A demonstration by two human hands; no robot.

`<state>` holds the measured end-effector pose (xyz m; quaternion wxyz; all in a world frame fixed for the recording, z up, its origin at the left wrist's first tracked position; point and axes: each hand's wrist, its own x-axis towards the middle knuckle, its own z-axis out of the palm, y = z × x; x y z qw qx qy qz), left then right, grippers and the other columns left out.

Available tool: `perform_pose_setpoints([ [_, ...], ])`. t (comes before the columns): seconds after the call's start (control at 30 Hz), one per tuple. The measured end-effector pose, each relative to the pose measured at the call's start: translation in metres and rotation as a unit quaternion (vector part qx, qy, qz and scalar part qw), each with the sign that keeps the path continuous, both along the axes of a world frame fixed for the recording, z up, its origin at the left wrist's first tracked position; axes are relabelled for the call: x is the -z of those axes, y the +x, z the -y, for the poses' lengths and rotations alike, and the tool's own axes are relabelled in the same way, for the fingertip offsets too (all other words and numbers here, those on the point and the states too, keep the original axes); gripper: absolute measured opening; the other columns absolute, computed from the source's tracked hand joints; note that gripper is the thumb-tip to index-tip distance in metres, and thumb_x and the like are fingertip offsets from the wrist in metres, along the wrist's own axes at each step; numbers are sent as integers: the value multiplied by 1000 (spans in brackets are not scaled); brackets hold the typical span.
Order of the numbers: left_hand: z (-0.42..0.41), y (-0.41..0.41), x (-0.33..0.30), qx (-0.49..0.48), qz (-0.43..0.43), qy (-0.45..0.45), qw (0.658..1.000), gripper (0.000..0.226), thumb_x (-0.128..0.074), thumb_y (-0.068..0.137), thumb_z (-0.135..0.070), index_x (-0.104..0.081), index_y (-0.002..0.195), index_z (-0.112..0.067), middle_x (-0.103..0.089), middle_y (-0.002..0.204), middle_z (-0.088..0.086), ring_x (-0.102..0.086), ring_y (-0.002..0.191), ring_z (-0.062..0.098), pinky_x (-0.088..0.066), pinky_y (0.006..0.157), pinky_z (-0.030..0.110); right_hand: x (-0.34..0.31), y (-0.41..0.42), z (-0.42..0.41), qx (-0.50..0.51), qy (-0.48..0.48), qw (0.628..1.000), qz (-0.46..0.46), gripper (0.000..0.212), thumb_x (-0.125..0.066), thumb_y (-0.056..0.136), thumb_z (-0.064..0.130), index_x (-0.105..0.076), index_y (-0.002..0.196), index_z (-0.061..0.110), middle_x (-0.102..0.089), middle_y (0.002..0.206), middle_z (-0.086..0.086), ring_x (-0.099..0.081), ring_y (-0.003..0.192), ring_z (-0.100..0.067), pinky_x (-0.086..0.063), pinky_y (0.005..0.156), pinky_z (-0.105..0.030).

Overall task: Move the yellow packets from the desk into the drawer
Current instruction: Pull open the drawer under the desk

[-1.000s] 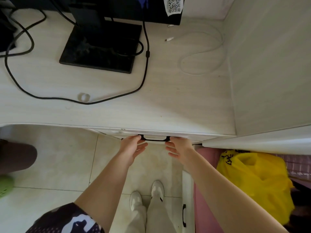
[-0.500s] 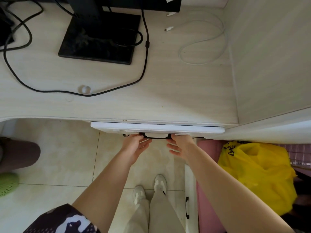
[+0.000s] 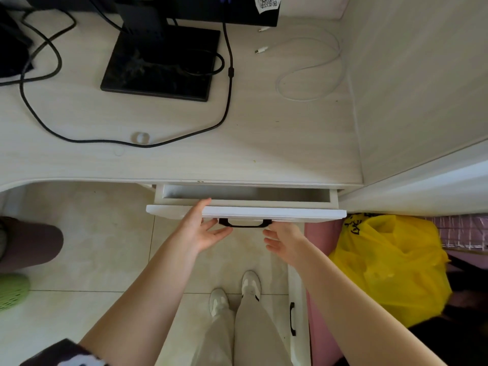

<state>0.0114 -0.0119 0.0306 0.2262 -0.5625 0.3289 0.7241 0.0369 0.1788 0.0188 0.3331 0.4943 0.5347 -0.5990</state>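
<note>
A QR-code sticker (image 3: 267, 3) sits on the monitor's (image 3: 224, 9) lower edge. Black characters mark the yellow bag (image 3: 390, 265), illegible.

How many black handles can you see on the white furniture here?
2: the drawer handle on the pulled-out drawer front, between the two hands, and a lower handle on the white panel near the floor. Others may be hidden.

The drawer (image 3: 245, 213) now stands further out, its inside showing.
</note>
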Motion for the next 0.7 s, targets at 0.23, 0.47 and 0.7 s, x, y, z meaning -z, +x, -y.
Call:
perform_pose_setpoints([
  [0.23,-1,16,-3,16,-44,-46,998,15,-66,84,-12,-54,91,-7,-48,113,18,-58,97,23,-56,83,50,-40,-9,-35,245,-102,964,-16,8,-47,86,7,-41,90,5,-45,88,-16,-50,93,-37,-47,93,-49],
  [0.47,4,52,-5,-29,-41,-10,999,15,-67,82,-4,-54,90,-2,-43,117,19,-48,115,28,-57,80,52,-51,12,-34,324,-98,941,10,28,-46,94,1,-37,120,6,-42,120,-28,-51,113,-51,-47,91,-64],
  [0.7,8,96,-9,-18,-24,-14,999,12,-60,86,6,-52,82,-1,-45,97,17,-53,90,24,-57,76,55,-48,61,-30,324,-61,943,41,38,-41,95,-4,-35,131,5,-43,132,-30,-50,117,-52,-45,90,-68],
])
